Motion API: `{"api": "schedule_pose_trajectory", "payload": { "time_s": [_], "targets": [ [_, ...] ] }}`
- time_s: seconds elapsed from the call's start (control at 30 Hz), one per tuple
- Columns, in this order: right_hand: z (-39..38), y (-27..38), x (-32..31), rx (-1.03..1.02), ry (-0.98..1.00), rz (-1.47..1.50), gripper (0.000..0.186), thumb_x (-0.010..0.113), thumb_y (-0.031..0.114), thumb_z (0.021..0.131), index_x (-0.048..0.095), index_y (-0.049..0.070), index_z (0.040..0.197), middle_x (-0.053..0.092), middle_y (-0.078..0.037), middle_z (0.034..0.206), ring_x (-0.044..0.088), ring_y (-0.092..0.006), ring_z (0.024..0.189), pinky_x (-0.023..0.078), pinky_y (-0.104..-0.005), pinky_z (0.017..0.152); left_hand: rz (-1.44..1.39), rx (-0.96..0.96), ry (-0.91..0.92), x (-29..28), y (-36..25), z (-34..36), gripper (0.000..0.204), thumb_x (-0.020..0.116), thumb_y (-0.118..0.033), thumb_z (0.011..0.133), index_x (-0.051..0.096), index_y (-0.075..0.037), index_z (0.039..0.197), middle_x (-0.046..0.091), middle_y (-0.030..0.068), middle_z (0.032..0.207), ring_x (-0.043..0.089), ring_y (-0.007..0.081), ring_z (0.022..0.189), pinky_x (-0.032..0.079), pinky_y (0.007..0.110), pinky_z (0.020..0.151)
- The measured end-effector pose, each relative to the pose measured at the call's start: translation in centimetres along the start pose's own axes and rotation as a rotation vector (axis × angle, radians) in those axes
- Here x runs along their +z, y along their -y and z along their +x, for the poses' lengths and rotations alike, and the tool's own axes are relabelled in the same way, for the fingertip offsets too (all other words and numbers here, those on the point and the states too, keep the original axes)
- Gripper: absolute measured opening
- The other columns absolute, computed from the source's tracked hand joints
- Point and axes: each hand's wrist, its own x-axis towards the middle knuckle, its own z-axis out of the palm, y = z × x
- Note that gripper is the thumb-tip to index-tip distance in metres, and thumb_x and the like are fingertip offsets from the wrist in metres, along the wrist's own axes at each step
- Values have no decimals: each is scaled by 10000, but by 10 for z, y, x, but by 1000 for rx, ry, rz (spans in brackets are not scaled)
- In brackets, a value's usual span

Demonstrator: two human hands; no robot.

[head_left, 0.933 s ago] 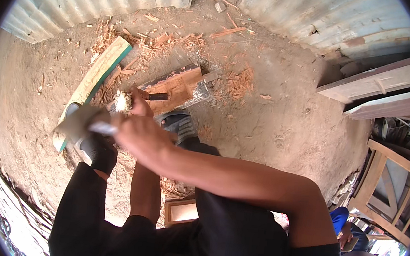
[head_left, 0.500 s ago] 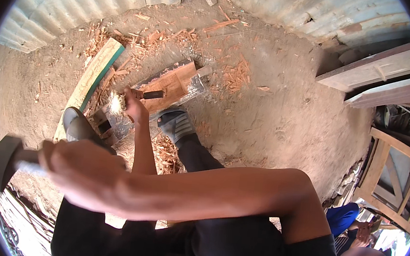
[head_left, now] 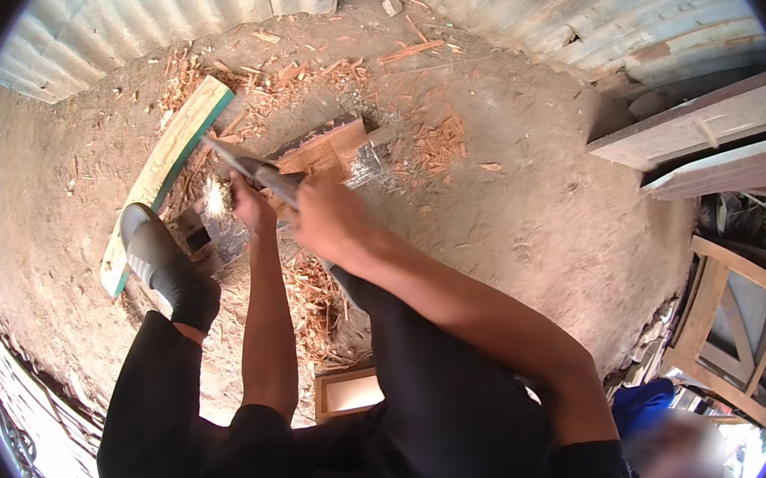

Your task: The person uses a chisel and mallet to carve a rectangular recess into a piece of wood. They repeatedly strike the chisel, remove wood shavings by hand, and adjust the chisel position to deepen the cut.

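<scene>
Swung back from far left: right hand (head_left: 334, 220) and its hammer-ish tool (head_left: 277, 185) now sit by the left hand (head_left: 255, 210)

So half a second ago that tool was way out at the left edge, and now it's slanting right over the spot where the left hand is. Right fist is wrapped round the handle. It's motion-blurred though, so good luck making out the head; there's just a pale, streaky end pointing up-left. Left hand is closed round a dark rod (head_left: 293, 176), mostly covered by fingers and the other tool, and there's a patch of glare beside the fist. Can't tell if the two hands touch, they're super close.

Reddish wooden block (head_left: 332, 147) lies on the dirt floor (head_left: 532, 226) under all this, its far end showing and its middle hidden by the hands. Right foot is mostly hidden behind the right forearm. Left shoe (head_left: 150, 244) covers part of a curved green-edged board (head_left: 175, 147). Wood chips (head_left: 316, 311) are all around. Bottom right, a person in blue (head_left: 644, 402) is blurred and cut off by the lens rim, as is a bit of the wooden frame (head_left: 695, 334) above.
</scene>
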Motion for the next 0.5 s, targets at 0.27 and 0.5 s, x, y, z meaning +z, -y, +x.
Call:
{"api": "schedule_pose_trajectory", "payload": {
  "time_s": [0.27,0.5],
  "targets": [
    [-51,-124,-1,448,-167,501,362,583,336,881,532,-4,766,531,-50,554,542,-139,464,431,-307,426,-307,-61,-78,-14,0,42,208,573,-244,921,529,-85,794,434,-11,671,372,88,568,320,264,502],
    [-131,-284,31,968,-406,709,374,569,387,879,497,36,772,483,-35,549,506,-144,420,435,-300,381,-700,-278,-58,18,-23,14,311,613,-228,880,387,-135,687,369,-19,571,307,91,473,280,277,436]
  ]
}}
